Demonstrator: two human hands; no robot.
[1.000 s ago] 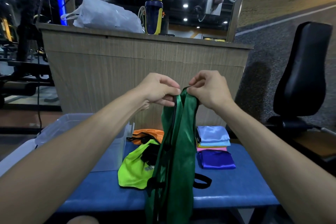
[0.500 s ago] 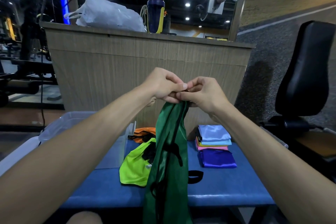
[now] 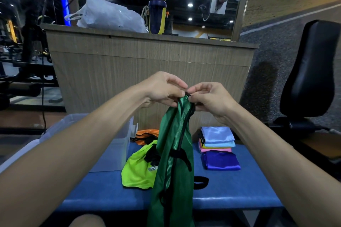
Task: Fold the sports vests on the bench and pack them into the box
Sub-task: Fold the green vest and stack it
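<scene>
A dark green vest [image 3: 173, 162] with black trim hangs in the air above the blue bench [image 3: 230, 190]. My left hand [image 3: 164, 89] and my right hand [image 3: 210, 97] pinch its top edge side by side, fingers almost touching. On the bench lie a lime-yellow vest [image 3: 137, 170] and, behind it, an orange vest [image 3: 147, 132], both unfolded. A stack of folded vests [image 3: 217, 139] in pale blue, yellow, pink and deep blue sits at the right. The clear plastic box [image 3: 118, 145] stands at the bench's left end, partly hidden by my left arm.
A wooden counter [image 3: 147, 64] stands right behind the bench, with a white plastic bag [image 3: 110, 16] and a blue-and-yellow bottle [image 3: 156, 15] on top. A black padded seat [image 3: 310, 68] is at the right. Gym equipment fills the dark left side.
My hands have stayed together at the vest's top edge, shifting slightly right and apart. The green vest still hangs from them, twisted a little differently.
</scene>
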